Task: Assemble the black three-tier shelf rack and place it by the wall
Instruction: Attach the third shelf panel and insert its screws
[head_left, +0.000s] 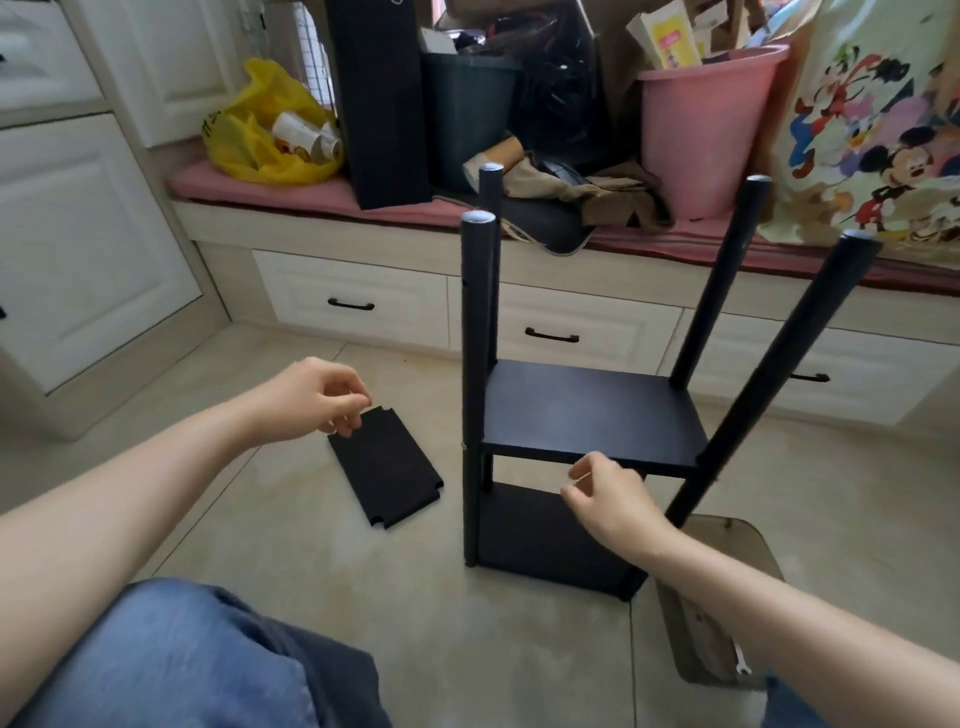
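The black rack (587, 410) stands on the tiled floor with two shelf boards fitted between several upright black poles whose tops are bare. A third black shelf board (385, 467) with notched corners lies flat on the floor to the rack's left. My left hand (311, 397) hovers just above that loose board's far end, fingers curled and apart, holding nothing. My right hand (608, 499) hangs in front of the middle shelf's front edge, fingers loosely bent, empty.
A window bench with a pink cushion (291, 189) and drawers runs behind the rack, piled with a yellow bag (265, 130), black boxes, a pink bucket (701, 130) and a cartoon bag. White cabinets stand left. Flat cardboard (727, 597) with a small wrench lies at right.
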